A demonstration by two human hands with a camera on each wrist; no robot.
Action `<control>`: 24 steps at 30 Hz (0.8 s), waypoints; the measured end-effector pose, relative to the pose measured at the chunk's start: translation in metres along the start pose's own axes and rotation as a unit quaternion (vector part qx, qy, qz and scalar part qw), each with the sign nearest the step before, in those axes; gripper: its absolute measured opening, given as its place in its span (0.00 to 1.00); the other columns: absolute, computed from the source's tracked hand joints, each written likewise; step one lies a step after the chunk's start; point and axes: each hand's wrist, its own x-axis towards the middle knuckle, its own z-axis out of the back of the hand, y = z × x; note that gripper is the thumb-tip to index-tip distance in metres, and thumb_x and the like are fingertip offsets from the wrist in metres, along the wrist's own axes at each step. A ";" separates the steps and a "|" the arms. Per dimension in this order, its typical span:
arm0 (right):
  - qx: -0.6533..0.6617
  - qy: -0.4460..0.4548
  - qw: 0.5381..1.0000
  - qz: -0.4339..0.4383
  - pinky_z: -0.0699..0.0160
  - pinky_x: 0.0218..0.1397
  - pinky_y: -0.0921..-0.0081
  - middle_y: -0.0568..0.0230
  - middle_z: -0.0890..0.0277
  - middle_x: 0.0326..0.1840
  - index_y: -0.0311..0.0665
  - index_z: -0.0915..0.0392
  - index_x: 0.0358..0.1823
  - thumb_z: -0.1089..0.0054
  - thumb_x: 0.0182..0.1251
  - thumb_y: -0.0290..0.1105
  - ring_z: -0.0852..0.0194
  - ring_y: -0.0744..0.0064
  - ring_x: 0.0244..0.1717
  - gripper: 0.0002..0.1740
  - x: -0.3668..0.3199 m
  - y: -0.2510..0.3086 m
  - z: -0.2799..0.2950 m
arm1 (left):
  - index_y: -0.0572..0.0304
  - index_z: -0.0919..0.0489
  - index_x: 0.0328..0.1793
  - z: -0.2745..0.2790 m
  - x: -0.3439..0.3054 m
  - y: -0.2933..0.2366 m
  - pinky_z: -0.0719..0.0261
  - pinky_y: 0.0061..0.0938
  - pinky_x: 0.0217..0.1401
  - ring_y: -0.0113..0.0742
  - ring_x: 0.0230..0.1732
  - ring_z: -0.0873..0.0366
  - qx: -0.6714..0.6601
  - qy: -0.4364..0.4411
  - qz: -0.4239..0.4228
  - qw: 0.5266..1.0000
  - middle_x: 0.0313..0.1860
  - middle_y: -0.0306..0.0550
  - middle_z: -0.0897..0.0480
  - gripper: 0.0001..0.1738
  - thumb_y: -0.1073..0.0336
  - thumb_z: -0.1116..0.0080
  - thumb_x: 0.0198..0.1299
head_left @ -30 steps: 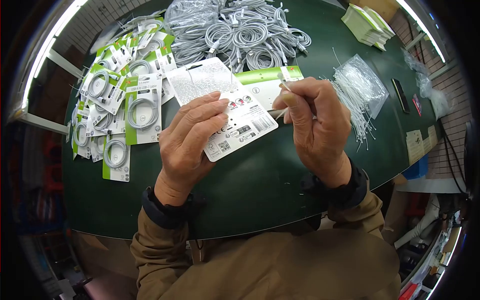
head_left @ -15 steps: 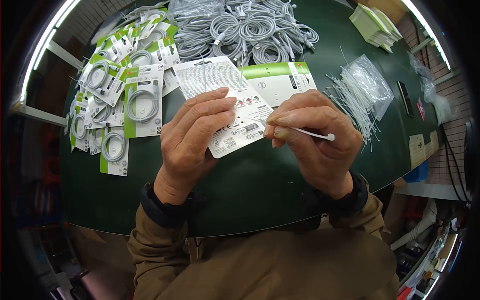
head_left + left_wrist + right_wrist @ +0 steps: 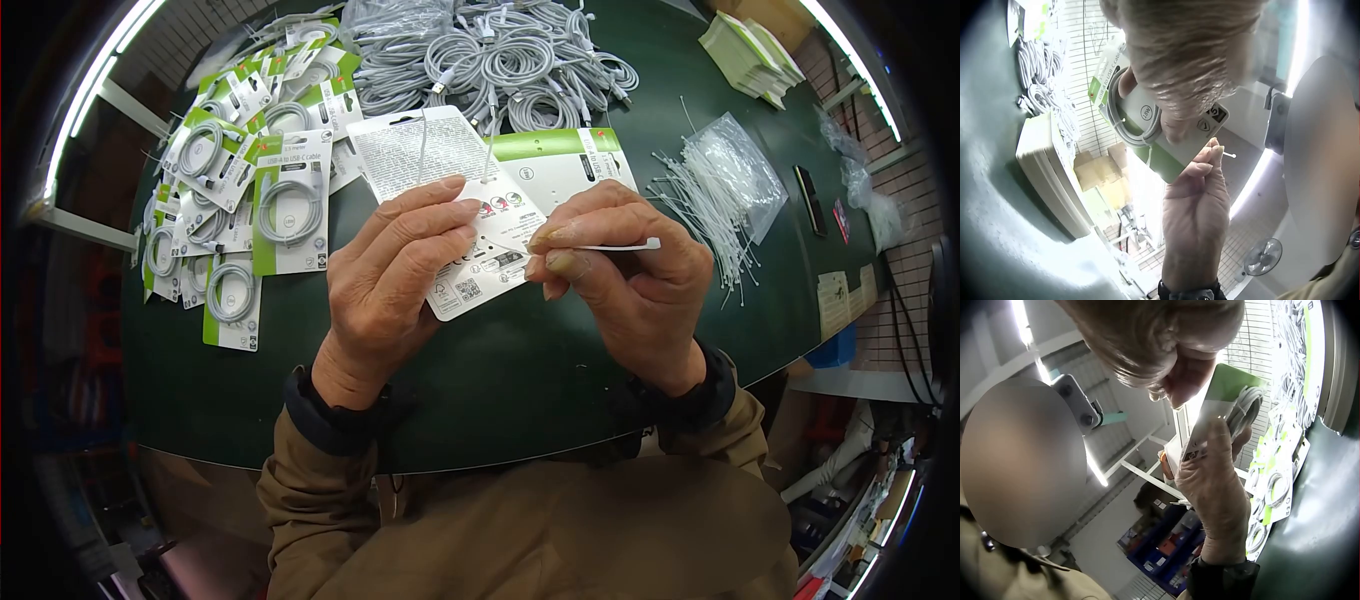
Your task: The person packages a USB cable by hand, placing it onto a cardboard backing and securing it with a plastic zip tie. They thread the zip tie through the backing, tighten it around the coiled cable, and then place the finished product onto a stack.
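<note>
My left hand point(image 3: 390, 280) grips a printed card point(image 3: 490, 270), its back face up in the head view. In the left wrist view a coiled grey cable point(image 3: 1112, 111) lies against the card's green-and-white front, with my left fingers over it. Two white ties stand out from the upper part of the card's back. My right hand point(image 3: 635, 280) pinches a white cable tie point(image 3: 625, 246) between thumb and fingers at the card's right edge; the tie's head points right. Where the tie's tip lies is hidden by the fingertips.
Carded cables point(image 3: 290, 200) are piled at the left, loose coiled cables point(image 3: 515, 60) at the back. A stack of flat cards point(image 3: 560, 170) lies behind the held card. White ties point(image 3: 705, 200) spill from a plastic bag point(image 3: 755, 185) at the right; more cards point(image 3: 745, 55) stand beyond.
The right hand has come down and left to the card's edge with the tie. Since half a second ago, the tie's head has swung up slightly; the left hand keeps its hold.
</note>
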 end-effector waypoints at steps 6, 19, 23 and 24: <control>0.036 -0.005 0.999 -0.025 0.15 0.34 0.83 0.55 0.13 0.43 0.27 0.13 0.45 0.29 0.68 0.15 0.14 0.78 0.34 0.07 0.000 -0.001 0.000 | 0.65 0.16 0.43 0.000 -0.001 0.001 0.10 0.44 0.60 0.58 0.58 0.10 0.001 0.003 -0.007 1.000 0.48 0.57 0.09 0.16 0.68 0.19 0.53; -0.128 0.127 0.984 -0.007 0.13 0.43 0.75 0.65 0.15 0.40 0.39 0.09 0.42 0.25 0.56 0.13 0.13 0.71 0.41 0.15 0.011 0.005 0.010 | 0.65 0.14 0.43 0.010 0.009 -0.022 0.10 0.36 0.48 0.52 0.51 0.08 0.046 0.018 -0.016 0.999 0.46 0.50 0.09 0.12 0.73 0.26 0.52; -0.088 0.185 0.979 -0.026 0.17 0.42 0.78 0.66 0.15 0.40 0.38 0.09 0.42 0.25 0.61 0.19 0.15 0.74 0.41 0.09 0.030 0.025 0.022 | 0.59 0.12 0.43 0.024 0.025 -0.043 0.19 0.31 0.40 0.42 0.45 0.09 0.112 0.020 -0.061 0.992 0.45 0.44 0.08 0.10 0.72 0.28 0.53; -0.062 0.205 0.975 -0.058 0.18 0.42 0.79 0.66 0.15 0.40 0.38 0.09 0.41 0.25 0.62 0.19 0.16 0.75 0.41 0.08 0.034 0.033 0.025 | 0.58 0.12 0.43 0.028 0.029 -0.049 0.19 0.32 0.41 0.41 0.44 0.10 0.120 0.018 -0.072 0.990 0.45 0.43 0.08 0.11 0.72 0.28 0.53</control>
